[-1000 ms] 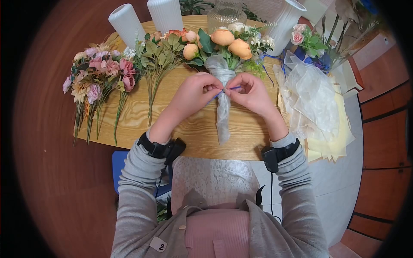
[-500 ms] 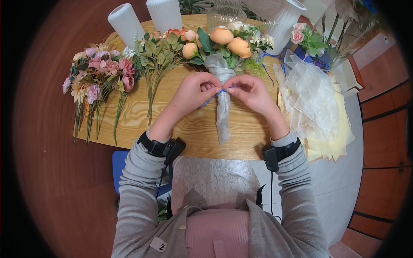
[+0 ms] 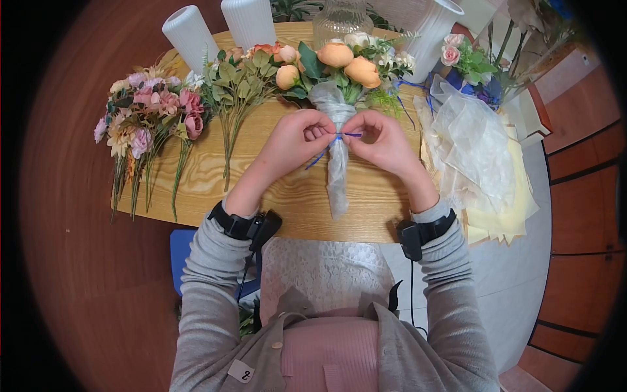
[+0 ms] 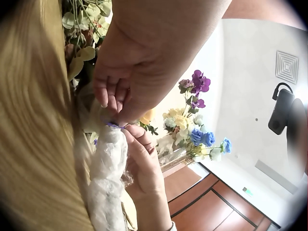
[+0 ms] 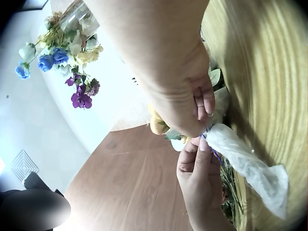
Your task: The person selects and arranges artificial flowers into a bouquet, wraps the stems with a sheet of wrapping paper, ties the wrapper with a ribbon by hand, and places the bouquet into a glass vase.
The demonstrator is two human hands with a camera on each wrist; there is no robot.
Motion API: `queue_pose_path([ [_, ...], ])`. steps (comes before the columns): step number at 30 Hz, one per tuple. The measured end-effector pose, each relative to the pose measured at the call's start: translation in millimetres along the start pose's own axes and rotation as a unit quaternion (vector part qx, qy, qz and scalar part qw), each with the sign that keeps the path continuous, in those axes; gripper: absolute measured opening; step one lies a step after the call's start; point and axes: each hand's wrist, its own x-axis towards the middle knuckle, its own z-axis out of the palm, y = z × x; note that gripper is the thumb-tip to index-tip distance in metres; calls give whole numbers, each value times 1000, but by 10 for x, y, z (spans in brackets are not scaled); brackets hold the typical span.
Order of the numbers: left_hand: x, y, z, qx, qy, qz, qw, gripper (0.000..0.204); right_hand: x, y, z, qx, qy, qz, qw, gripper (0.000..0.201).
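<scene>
A bouquet with peach-orange blooms (image 3: 349, 62) lies on the wooden table, its stems wound in a white gauzy wrap (image 3: 337, 183). Around the narrow part of that wrap runs a thin blue ribbon (image 3: 315, 159), one tail slanting down to the left. My left hand (image 3: 302, 138) pinches the ribbon between thumb and index finger at the stem's left side. From the right, my right hand (image 3: 382, 142) pinches the other end, and a short blue piece shows by its fingers. In the left wrist view the fingertips of both hands meet close over the ribbon knot (image 4: 113, 125).
Pink and cream flower stems (image 3: 153, 111) and leafy sprigs (image 3: 241, 88) lie at the left. White vases (image 3: 191, 39) and a glass vase (image 3: 343, 23) stand along the back. Sheer white wrapping (image 3: 473, 150) over yellowish sheets (image 3: 506, 209) covers the right side.
The fingertips came together over the stem, then parted slightly. The ribbon end by the right hand dropped from sight and shows again. The left tail now hangs lower beside the wrap.
</scene>
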Motion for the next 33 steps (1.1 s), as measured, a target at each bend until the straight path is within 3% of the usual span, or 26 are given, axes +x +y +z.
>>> queue_pose_path([
  [4,3,-27,16,16,9,35,999,9,8,9,16,-39,16,-18,999,11],
  [6,7,-32,21,26,22,74,997,9,11,1,51,-97,65,-83,990,11],
  [15,4,-3,39,-15,16,46,999,12,3,-124,85,-215,101,-165,957,10],
  [22,10,-18,86,-10,39,12,999,11,8,-78,89,-216,120,-188,950,9],
  [33,-2,17,141,78,87,73,990,13,12,-81,55,-241,117,-204,942,12],
])
